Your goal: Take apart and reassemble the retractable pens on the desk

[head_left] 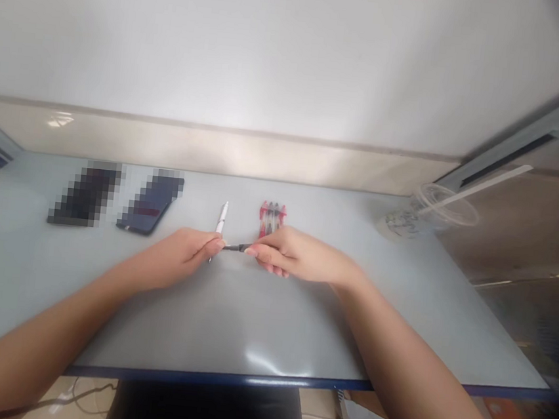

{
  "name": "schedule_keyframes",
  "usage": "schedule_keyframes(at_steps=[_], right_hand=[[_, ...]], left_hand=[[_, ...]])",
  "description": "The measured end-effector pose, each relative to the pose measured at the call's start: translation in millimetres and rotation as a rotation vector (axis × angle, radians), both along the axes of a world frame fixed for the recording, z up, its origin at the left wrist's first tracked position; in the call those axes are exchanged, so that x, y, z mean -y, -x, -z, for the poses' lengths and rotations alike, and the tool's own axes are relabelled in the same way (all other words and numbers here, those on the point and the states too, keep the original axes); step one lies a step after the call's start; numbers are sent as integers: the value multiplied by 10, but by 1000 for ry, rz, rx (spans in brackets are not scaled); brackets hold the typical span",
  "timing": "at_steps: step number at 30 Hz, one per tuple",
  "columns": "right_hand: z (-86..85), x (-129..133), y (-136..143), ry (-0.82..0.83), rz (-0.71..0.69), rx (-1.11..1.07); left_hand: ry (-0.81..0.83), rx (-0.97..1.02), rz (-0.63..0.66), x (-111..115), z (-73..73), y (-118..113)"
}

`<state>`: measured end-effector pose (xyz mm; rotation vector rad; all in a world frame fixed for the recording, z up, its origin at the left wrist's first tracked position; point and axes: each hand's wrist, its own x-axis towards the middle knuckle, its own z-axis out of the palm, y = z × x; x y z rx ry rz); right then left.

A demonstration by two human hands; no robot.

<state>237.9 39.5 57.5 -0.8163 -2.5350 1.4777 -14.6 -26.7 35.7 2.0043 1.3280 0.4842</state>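
Note:
Both hands meet over the middle of the table, pinching the two ends of a slim dark pen (235, 247). My left hand (200, 248) is closed on its thin end, and my right hand (288, 253) grips the thicker end; the fingers hide the rest. A white pen (222, 217) lies beside and partly behind my left fingers. Just beyond my right hand, several pens with red and black ends (272, 212) lie side by side, their near parts covered by that hand.
Two dark, pixelated phone-like slabs (88, 194) (151, 204) lie at the left of the grey table (188, 332). A clear plastic cup (402, 218) with a white straw (484, 186) stands at the right. A pale wall (255, 55) rises behind, and cables hang below the front edge.

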Motion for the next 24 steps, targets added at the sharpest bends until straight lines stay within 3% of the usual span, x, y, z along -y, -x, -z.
schedule_keyframes(at_steps=[4, 7, 9, 13, 18, 21, 24], right_hand=[[-1, 46, 16, -147, -55, 23], [16, 78, 56, -177, 22, -26], [39, 96, 98, -113, 106, -130], [106, 127, 203, 59, 290, -301], [172, 144, 308, 291, 512, -343], [196, 127, 314, 449, 469, -320], [208, 68, 244, 414, 271, -306]], left_hand=[[146, 20, 2, -10, -11, 56], [165, 52, -33, 9, 15, 47], [121, 69, -74, 37, 50, 10], [-69, 26, -41, 78, 128, -70], [-528, -185, -96, 7, 200, -60], [-568, -261, -34, -24, 201, -27], [-376, -206, 74, 5, 156, -2]])
